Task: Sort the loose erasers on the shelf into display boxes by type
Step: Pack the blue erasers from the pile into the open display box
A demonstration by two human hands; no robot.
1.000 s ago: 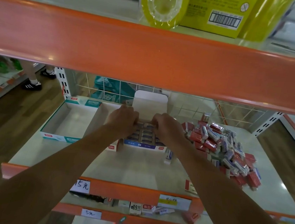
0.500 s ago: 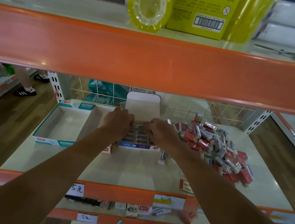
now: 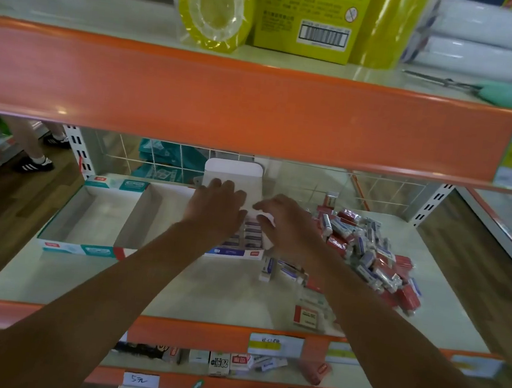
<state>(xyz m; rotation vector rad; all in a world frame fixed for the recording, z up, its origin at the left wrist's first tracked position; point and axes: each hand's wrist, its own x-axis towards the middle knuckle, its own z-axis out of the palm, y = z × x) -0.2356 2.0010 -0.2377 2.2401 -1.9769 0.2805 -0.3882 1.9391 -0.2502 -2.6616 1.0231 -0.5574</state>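
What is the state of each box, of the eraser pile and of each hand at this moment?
Blue box, open, flap upright, rows of erasers inside.
Teal box, open, nothing visible inside.
Eraser pile, loose, heaped right of the blue box.
Left hand, fingers straight, over the blue box.
Right hand, fingers bent over the blue box's right side; whether it grips anything cannot be told.

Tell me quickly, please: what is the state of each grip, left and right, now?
Left grip: open, fingers straight, resting over the blue display box.
Right grip: cannot be told; fingers bent over a small white piece.
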